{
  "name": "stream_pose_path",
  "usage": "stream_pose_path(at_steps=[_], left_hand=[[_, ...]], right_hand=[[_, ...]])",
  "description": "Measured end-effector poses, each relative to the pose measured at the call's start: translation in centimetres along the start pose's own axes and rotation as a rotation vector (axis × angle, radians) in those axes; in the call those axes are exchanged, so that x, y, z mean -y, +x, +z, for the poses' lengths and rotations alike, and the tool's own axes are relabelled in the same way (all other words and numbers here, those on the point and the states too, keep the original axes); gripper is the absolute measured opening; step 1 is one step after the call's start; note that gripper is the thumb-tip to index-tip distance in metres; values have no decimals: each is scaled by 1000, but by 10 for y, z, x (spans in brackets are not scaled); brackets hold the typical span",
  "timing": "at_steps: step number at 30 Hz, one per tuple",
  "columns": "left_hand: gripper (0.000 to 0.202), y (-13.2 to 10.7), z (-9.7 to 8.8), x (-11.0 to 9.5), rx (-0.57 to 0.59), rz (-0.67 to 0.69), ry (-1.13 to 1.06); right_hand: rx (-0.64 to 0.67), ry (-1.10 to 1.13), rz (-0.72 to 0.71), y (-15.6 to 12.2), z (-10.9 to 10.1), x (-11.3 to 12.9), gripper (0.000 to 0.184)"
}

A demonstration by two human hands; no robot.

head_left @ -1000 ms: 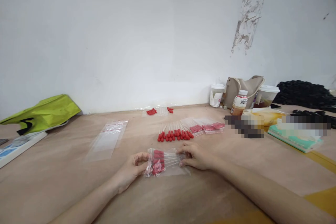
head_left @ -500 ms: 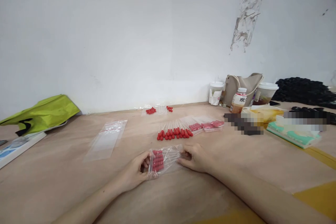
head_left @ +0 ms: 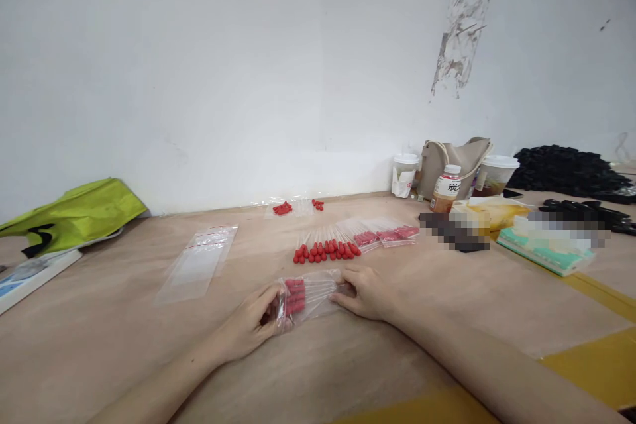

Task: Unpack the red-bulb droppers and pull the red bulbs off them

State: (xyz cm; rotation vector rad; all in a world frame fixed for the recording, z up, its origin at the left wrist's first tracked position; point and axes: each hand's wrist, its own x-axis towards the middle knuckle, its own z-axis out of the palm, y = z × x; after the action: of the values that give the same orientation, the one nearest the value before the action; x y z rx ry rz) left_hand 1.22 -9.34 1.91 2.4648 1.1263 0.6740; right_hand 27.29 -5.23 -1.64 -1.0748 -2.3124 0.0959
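Between my hands is a clear plastic bag (head_left: 318,308) holding several droppers with red bulbs (head_left: 295,295) and thin clear stems. My left hand (head_left: 252,319) is closed on the bag's left end, beside the red bulbs. At the right end my right hand (head_left: 365,291) pinches the bag near the stem tips. Just beyond it lies a row of loose red-bulbed droppers (head_left: 326,250), bulbs toward me. Filled bags (head_left: 387,236) overlap to the right of that row. Flat clear zip bags (head_left: 199,265) with red seal lines are stacked at the left.
More red-tipped droppers in clear plastic (head_left: 283,209) lie against the wall. A yellow-green bag (head_left: 82,215) rests at far left. To the right stand a drink bottle (head_left: 446,189), lidded cups (head_left: 405,175) and a beige handbag (head_left: 457,162), with a tissue pack (head_left: 544,248) nearer.
The view has shifted slightly. Both hands keep hold of the dropper bag, and my left fingers now wrap a little further over its left end.
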Motion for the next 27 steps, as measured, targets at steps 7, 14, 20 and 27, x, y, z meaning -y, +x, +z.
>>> stream_pose_path(at_steps=[7, 14, 20, 27], left_hand=[[22, 3, 8, 0, -43, -11, -1], [20, 4, 8, 0, -2, 1, 36], [8, 1, 9, 4, -78, -18, 36], [15, 1, 2, 21, -86, -92, -259]], right_hand=[[14, 68, -18, -1, -2, -1, 23], [16, 92, -17, -1, -5, -1, 18], [40, 129, 14, 0, -7, -1, 19], [36, 140, 14, 0, -6, -3, 19]])
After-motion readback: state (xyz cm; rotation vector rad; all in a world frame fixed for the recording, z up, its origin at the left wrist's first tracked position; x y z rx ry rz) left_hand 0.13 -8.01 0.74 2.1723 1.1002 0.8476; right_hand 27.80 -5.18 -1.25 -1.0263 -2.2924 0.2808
